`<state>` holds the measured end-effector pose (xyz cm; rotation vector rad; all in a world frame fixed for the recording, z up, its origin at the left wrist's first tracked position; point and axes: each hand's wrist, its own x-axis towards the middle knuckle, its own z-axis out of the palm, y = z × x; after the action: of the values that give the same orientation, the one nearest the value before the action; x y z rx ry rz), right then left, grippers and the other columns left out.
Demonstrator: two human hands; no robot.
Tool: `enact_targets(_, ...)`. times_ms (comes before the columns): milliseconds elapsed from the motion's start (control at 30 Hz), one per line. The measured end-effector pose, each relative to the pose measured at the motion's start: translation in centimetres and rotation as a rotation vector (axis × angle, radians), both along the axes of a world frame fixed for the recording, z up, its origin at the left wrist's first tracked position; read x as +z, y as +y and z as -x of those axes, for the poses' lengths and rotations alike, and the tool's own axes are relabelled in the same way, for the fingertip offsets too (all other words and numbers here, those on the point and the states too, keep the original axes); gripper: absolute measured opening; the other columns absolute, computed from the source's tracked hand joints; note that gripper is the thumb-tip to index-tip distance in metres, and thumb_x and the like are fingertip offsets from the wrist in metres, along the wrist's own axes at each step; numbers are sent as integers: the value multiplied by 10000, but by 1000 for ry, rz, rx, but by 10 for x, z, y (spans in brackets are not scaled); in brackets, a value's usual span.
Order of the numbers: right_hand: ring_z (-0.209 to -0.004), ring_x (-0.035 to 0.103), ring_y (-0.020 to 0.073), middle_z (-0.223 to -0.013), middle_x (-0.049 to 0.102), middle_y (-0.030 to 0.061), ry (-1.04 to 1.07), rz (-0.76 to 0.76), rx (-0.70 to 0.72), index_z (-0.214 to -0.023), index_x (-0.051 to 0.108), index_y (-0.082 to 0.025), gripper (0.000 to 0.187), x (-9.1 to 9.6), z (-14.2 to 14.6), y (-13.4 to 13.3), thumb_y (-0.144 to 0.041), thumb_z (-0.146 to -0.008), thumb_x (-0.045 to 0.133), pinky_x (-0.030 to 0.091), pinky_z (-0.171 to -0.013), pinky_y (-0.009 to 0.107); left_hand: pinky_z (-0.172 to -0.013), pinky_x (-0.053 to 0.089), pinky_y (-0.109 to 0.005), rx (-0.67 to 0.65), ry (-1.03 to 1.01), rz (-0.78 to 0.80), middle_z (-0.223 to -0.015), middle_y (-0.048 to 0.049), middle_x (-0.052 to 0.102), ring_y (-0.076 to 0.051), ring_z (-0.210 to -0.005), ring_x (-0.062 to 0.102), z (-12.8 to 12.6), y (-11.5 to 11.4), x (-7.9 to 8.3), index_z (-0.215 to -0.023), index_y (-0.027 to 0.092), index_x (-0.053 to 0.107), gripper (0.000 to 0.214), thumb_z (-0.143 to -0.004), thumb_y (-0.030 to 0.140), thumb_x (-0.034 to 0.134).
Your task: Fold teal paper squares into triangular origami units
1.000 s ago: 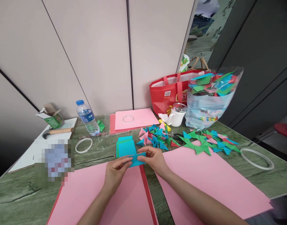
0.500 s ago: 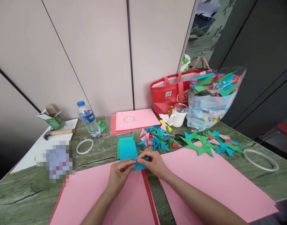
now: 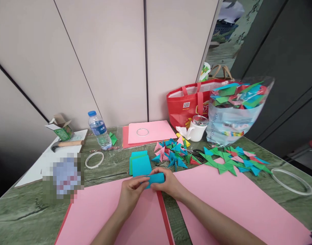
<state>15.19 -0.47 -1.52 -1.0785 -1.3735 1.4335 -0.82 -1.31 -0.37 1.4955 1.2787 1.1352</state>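
Table (image 3: 115, 166): green wood-grain top, set against pale wall panels (image 3: 115, 61).
Blue paper (image 3: 158, 177): small folded strip of bright-blue paper, between both hands, over the near end of the short stack of blue and green paper rectangles (image 3: 142, 164).
Left hand (image 3: 132, 191): thumb and fingers pinched on the strip's left end.
Right hand (image 3: 169, 184): thumb and fingers closed around its right end.
Beneath the arms: large pink paper sheets (image 3: 227, 190).
Beyond the right hand: jumbled pile of multicoloured folded paper pieces (image 3: 172, 154), near a white lidded mug (image 3: 196, 131).
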Motion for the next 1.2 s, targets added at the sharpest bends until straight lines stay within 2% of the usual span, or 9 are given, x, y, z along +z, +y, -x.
enact_targets(200,-456,590,137,-591,571,-62,76,14,-20,-825,502,-207,298,2,4,-3,-193,-571,655,458,-448,233,-642,522,-286,49,-19,55,-772,-42,720,-220,-732,647,1,2,0,-699,207,723,124,-590,243,677)
enact_targets(333,-486,596,145,-582,579,-55,73,9,-87,-822,499,-197,341,0,2,0,-229,-543,692,461,-457,238,-681,518,-298,74,26,11,-795,-34,720,-225,-764,647,2,2,2,-702,227,723,116,-599,242,671)
enact_targets(433,-534,595,135,-608,594,-45,61,-10,-75,-833,510,-182,350,0,-1,3,-218,-537,694,469,-507,239,-706,514,-296,83,46,-34,-794,-23,720,-220,-779,647,3,3,2,-699,240,722,111,-601,233,670)
enact_targets(767,-496,565,126,-544,566,-60,203,130,-73,-883,514,-162,488,-5,-4,8,-258,-469,754,511,-512,291,-673,520,-288,93,62,10,-832,-37,716,-224,-768,646,6,7,-4,-751,221,721,168,-603,281,669)
enact_targets(867,-525,571,122,-593,588,-38,162,96,-58,-866,538,-153,474,-3,-6,8,-240,-460,764,498,-520,265,-680,519,-294,93,47,29,-826,-39,717,-226,-763,645,7,7,-3,-758,219,721,181,-596,287,674)
enact_targets(1067,-476,535,109,-516,491,-83,185,118,-56,-865,526,-169,443,-3,-8,8,-243,-489,748,506,-522,298,-667,516,-305,88,-2,66,-800,-46,718,-232,-748,639,8,9,-3,-756,203,722,203,-577,293,689)
enact_targets(1200,-567,553,115,-657,566,-49,142,-16,-46,-881,466,-209,408,-5,-7,6,-178,-549,701,460,-522,238,-577,507,-282,91,-23,147,-683,-40,715,-205,-630,631,8,11,-3,-766,179,720,238,-559,296,701)
